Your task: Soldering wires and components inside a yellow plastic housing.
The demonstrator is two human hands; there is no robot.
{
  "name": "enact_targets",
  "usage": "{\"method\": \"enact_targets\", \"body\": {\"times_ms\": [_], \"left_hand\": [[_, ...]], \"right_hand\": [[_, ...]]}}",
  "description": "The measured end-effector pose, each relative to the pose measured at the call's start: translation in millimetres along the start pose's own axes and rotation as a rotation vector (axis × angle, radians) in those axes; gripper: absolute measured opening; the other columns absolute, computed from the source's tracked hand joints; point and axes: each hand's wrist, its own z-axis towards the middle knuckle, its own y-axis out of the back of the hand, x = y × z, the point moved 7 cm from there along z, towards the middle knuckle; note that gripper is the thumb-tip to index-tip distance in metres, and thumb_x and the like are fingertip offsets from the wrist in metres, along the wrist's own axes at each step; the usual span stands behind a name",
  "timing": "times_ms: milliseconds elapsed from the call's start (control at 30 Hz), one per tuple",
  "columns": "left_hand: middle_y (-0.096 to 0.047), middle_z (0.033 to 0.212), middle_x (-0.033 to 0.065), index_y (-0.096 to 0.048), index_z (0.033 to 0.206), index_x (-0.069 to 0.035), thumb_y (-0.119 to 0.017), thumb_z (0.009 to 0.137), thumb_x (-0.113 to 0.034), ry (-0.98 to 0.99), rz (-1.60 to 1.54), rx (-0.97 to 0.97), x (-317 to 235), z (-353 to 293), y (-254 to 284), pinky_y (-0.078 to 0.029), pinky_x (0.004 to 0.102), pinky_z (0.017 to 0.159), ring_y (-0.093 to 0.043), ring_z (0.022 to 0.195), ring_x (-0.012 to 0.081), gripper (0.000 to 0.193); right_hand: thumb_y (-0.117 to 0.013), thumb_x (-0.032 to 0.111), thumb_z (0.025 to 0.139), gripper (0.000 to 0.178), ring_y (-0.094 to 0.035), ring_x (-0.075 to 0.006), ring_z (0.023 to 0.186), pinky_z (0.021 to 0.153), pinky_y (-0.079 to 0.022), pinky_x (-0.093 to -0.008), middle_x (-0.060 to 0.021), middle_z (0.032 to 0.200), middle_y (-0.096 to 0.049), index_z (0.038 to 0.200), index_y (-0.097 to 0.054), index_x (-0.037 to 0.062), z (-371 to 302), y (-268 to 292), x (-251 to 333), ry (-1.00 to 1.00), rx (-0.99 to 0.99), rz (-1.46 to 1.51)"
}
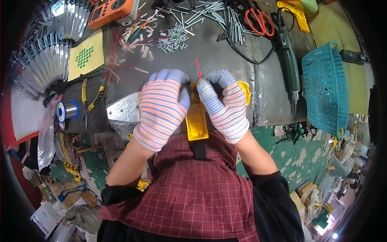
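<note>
Both hands wear striped knit gloves and meet over a yellow plastic tool housing [196, 125], whose open hollow end points toward my body. My left hand [163, 105] is closed at the housing's left side, its thumb against it. My right hand [224, 103] curls over the other side, thumb and forefinger pinched together at the base of a short red wire [198, 66] that sticks up. Another yellow part [245, 92] shows beside the right fingers. A galvanised metal blade [123, 111] lies to the left, its right end hidden behind my left hand. The fingertips' exact grip is partly hidden.
Screws [175, 39], long bolts and white sleeves lie at the back. To the right are red-handled scissors [260, 22], a corded green power screwdriver [288, 60] and a teal basket [325, 88]. Pliers [96, 97], a solder spool [67, 110] and stacked metal blades [48, 60] sit left.
</note>
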Motion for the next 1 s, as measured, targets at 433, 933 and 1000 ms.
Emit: {"method": "enact_targets", "body": {"times_ms": [433,933,1000], "left_hand": [[-0.062,0.086,0.0071,-0.060,0.100,-0.005,-0.065,0.085,-0.007,0.302,-0.741,-0.328,48.6,-5.9,36.5,-0.050,0.0262,0.072,-0.061,0.081,0.0155,0.017],[-0.065,0.091,0.0081,-0.064,0.100,-0.001,-0.070,0.083,-0.005,0.229,-0.534,0.009,3.7,-1.1,27.0,-0.052,0.0291,0.073,-0.066,0.085,0.0189,0.018],[-0.065,0.091,0.0072,-0.064,0.100,-0.002,-0.070,0.084,-0.005,0.300,-0.707,0.041,8.7,-2.9,12.4,-0.053,0.0279,0.072,-0.065,0.083,0.0160,0.018]], "right_hand": [[-0.065,0.010,0.088,0.010,-0.064,-0.0206,0.069,0.065,-0.050,-0.0309,-0.0111,0.079,-0.065,0.093,-0.062,0.0025,-0.3,-3.1,0.2,0.008,0.132,-0.110],[-0.065,0.011,0.090,0.012,-0.060,-0.0082,0.074,0.067,-0.050,-0.0250,-0.0035,0.081,-0.065,0.097,-0.063,0.0009,-1.9,-2.0,0.5,-0.109,0.162,0.066],[-0.065,0.010,0.090,0.012,-0.060,-0.0083,0.074,0.067,-0.050,-0.0250,-0.0037,0.081,-0.065,0.097,-0.064,0.0009,-2.2,-0.7,1.8,-0.095,0.155,0.053]]}}
